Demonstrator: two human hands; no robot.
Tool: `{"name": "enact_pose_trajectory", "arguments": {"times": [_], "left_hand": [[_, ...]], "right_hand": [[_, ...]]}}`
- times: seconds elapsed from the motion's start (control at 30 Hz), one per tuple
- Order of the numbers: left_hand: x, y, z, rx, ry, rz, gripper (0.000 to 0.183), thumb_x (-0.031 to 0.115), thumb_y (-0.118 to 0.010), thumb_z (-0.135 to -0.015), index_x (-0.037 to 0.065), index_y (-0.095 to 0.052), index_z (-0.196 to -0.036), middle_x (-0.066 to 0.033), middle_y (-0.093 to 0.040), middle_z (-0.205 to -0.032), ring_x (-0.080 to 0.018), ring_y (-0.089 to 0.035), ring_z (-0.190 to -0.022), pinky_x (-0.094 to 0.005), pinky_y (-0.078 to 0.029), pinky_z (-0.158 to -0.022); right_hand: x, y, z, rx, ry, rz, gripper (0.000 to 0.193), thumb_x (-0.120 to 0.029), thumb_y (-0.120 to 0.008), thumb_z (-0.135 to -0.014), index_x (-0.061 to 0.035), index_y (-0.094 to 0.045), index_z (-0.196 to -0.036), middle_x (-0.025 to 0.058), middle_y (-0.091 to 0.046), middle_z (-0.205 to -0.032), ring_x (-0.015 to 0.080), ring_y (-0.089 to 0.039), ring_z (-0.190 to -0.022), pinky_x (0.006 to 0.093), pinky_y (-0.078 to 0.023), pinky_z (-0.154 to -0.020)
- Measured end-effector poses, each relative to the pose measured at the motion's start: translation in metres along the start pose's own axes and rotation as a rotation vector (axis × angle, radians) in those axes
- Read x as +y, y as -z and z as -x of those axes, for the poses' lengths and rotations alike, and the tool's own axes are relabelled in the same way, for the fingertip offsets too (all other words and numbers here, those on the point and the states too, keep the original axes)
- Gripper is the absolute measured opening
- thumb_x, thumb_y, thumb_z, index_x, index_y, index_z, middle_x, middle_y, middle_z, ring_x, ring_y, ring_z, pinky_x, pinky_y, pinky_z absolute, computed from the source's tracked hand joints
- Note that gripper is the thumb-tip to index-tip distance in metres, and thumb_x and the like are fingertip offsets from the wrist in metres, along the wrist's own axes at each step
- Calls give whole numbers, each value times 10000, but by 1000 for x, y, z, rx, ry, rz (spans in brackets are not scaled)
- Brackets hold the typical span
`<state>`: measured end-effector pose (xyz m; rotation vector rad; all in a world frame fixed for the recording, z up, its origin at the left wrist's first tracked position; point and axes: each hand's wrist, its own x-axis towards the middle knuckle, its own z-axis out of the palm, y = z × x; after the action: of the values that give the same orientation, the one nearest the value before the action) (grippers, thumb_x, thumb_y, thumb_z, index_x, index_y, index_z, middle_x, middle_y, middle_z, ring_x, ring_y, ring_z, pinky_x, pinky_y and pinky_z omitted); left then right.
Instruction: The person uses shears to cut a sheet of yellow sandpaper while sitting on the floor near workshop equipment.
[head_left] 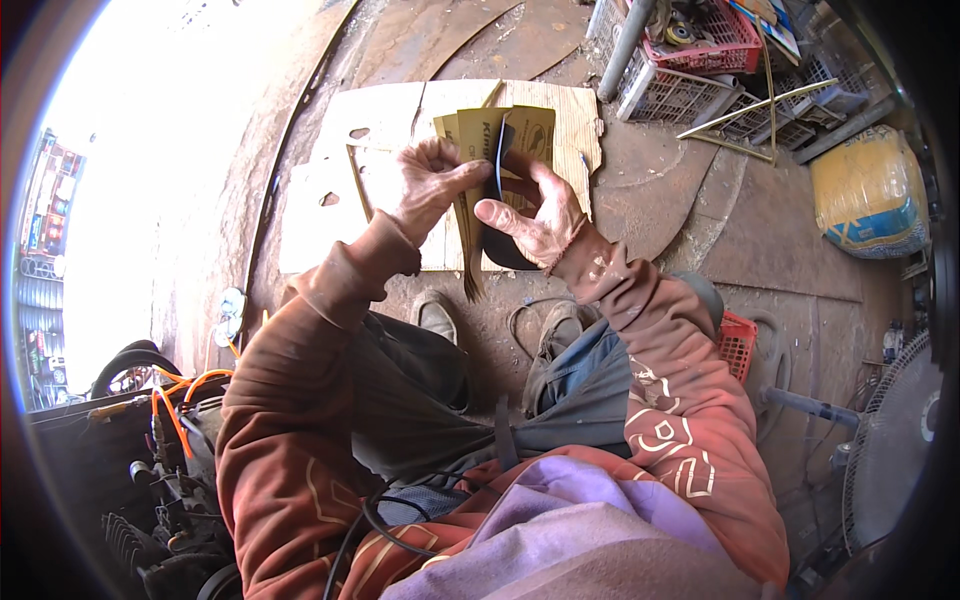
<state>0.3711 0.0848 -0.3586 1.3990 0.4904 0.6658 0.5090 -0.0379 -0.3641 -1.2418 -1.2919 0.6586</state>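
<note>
Over a pale wooden board (315, 230) on the ground, both my hands hold sheets of sandpaper (478, 135), with yellow-brown printed backs and a dark grit side. My left hand (428, 182) is closed, pinching the sheets between thumb and fingers at their left part. My right hand (548, 222) has its fingers curled at the right-hand sheet, which is bent. Its thumb points left across the dark side, and some fingertips are hidden by the paper. A few sheets hang down below my left hand, their lower ends near the board's front edge.
Plastic crates (665, 95) stand at the far right beside a yellow wrapped bundle (870, 185). A fan (890, 450) is at the right, with a red basket (737, 345) by my knee. Orange hose (170, 400) and machinery lie at the left. My shoes (437, 315) are below the board.
</note>
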Motion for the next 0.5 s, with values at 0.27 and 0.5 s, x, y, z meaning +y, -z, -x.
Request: {"name": "enact_pose_trajectory", "arguments": {"times": [0.27, 0.5], "left_hand": [[8, -6, 2, -26, 120, -92, 176, 166, -663, -852, 12, -651, -936, -30, -661, -810, -70, -612, -697, -214, -505, -628], [16, -6, 3, -104, 172, 53, 170, 182, -635, -873, 29, -662, -942, -21, -653, -813, -73, -612, -712, -227, -517, -652]], "right_hand": [[22, 6, 3, 163, -205, 249, 139, -69, -515, -809, 1, -410, -749, 65, -380, -668, 138, -327, -625, 325, -363, -524], [19, 2, 3, 202, -211, 205, 80, -37, -489, -789, 28, -496, -837, 82, -476, -702, 145, -414, -655, 312, -422, -601]]}}
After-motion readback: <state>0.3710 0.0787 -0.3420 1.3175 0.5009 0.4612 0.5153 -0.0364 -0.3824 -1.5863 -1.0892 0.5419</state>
